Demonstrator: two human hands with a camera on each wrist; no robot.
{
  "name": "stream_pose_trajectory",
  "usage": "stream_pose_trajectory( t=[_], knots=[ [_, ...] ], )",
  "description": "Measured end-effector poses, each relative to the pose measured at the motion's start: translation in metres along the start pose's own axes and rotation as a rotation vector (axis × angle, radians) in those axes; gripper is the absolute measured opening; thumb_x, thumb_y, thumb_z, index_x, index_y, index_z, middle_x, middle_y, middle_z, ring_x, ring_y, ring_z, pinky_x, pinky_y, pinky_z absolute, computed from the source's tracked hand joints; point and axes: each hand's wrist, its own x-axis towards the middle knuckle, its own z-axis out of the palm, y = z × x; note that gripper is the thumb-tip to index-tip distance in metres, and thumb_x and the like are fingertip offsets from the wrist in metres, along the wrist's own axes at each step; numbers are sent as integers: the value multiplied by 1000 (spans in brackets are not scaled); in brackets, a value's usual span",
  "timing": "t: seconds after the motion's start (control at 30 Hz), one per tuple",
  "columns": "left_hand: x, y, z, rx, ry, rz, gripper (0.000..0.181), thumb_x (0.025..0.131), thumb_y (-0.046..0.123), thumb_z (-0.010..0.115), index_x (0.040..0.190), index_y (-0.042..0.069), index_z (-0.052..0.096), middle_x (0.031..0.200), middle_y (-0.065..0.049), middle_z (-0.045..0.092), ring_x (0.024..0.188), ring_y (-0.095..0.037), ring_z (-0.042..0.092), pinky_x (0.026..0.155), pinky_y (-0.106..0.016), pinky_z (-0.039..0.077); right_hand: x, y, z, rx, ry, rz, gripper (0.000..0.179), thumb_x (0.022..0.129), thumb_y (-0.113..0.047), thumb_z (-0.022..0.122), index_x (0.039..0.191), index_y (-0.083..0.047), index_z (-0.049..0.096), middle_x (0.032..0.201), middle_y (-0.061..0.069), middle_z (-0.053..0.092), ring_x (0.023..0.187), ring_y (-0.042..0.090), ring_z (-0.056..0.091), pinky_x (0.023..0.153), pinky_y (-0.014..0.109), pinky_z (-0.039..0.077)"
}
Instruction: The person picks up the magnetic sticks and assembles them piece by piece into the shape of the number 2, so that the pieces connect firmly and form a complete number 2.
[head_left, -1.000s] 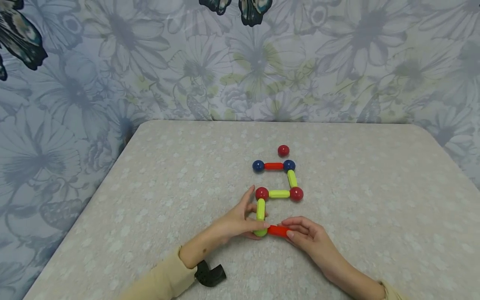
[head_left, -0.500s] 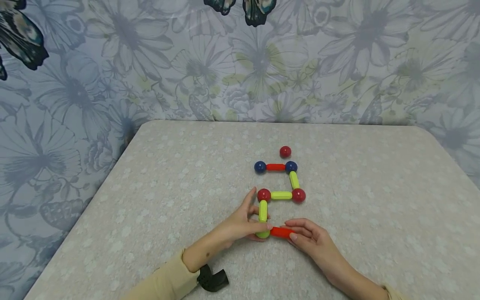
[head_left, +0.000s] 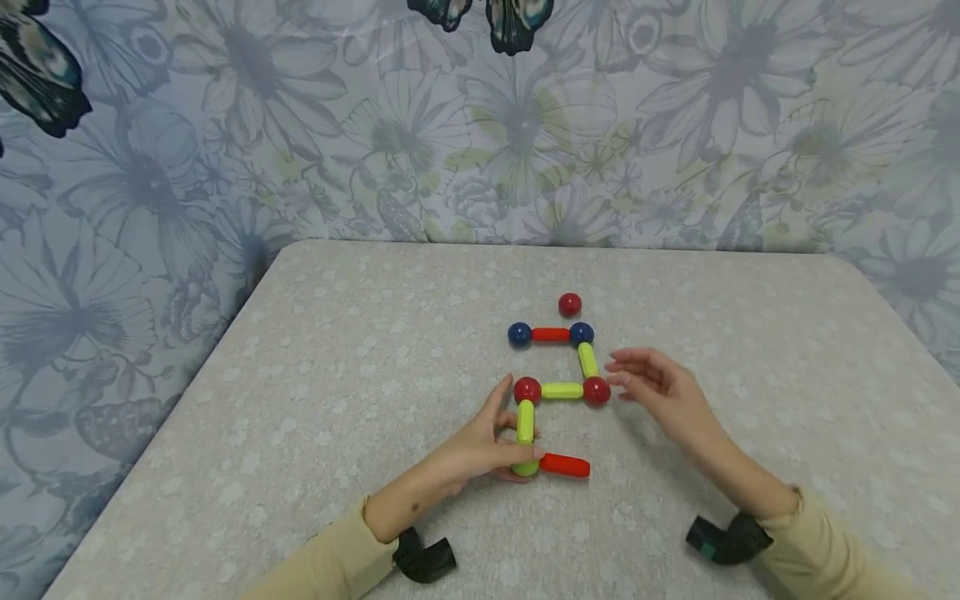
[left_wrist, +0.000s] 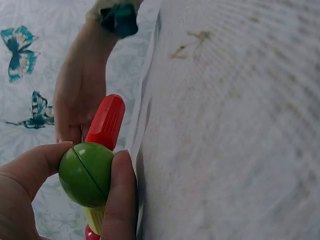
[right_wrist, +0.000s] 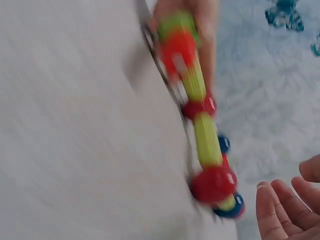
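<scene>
My left hand (head_left: 480, 446) pinches a green ball (left_wrist: 86, 175) between thumb and finger at the near end of a zigzag of balls and rods. From that ball a red rod (head_left: 566, 466) sticks out to the right, its far end bare. A yellow-green rod (head_left: 526, 423) runs from it to a red ball (head_left: 527, 390). Another yellow-green rod (head_left: 562, 391) leads on to a second red ball (head_left: 597, 391). My right hand (head_left: 667, 396) holds nothing, its fingers loosely bent close to the right of that second ball.
Farther back, the chain continues through a yellow-green rod (head_left: 588, 360), a blue ball (head_left: 582, 334), a red rod (head_left: 551, 334) and another blue ball (head_left: 520, 335). A separate red ball (head_left: 570, 305) lies just behind. The patterned table (head_left: 360, 333) ends at a flowered wall.
My right hand has let go of the near red rod and moved away from me and to the right. The rod stays joined to the green ball; my left hand keeps its hold.
</scene>
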Motion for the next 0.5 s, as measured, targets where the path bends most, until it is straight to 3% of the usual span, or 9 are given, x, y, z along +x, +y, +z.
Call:
stream_pose_trajectory(
  t=[0.17,0.3,0.4,0.5],
  knots=[
    [1,-1,0,-7,-14,11,101,81,4,71,151,20,0,107,-13,54,78,-20,64,67,-39,54,70,6,-12,-318,46,-38,34,95,-13,55,127,0,50,122,19,55,104,31,54,79,40,50],
    [0,-2,0,-10,-10,21,101,81,4,71,151,19,0,107,-13,54,78,-20,64,67,-38,54,119,14,-5,-495,-47,-13,45,93,-15,59,133,0,46,126,24,48,103,35,51,81,46,47],
    [-1,-2,-1,-9,-5,24,100,81,5,71,151,18,1,107,-13,55,77,-19,64,67,-38,54,141,18,2,-583,-114,-29,46,92,-14,61,132,3,46,123,27,49,100,36,51,81,46,46],
    [-2,-2,-1,-11,-5,22,100,81,5,71,151,18,0,107,-12,55,77,-19,64,67,-38,54,151,21,4,-618,-131,-37,40,91,-11,63,126,3,51,115,25,53,99,35,52,82,45,45]
  ],
)
